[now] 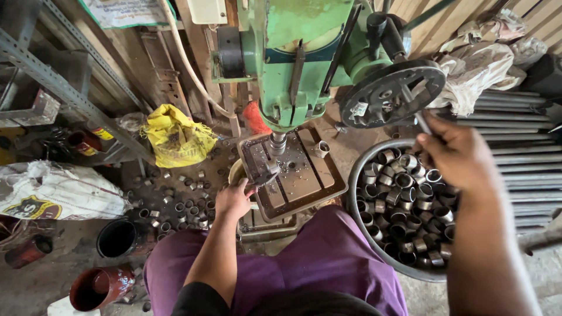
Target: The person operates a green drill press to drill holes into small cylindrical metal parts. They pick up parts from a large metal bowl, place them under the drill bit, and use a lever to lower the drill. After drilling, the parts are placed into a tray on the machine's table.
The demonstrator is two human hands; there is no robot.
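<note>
Small metal clamp (pixel 264 175) is pinched by left hand (pixel 233 199) fingers directly under the upright drill spindle (pixel 277 142), just ahead of them; feed lever (pixel 417 114) is gripped by right hand (pixel 459 153), well right.

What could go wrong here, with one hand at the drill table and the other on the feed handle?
1. The left hand holds a tool at the drill table, close under the spindle; a slip could bring fingers to the bit.
2. The right hand grips the feed handle; pulling too hard might jam the workpiece.
3. Metal rings litter the floor; a trip hazard.
</note>
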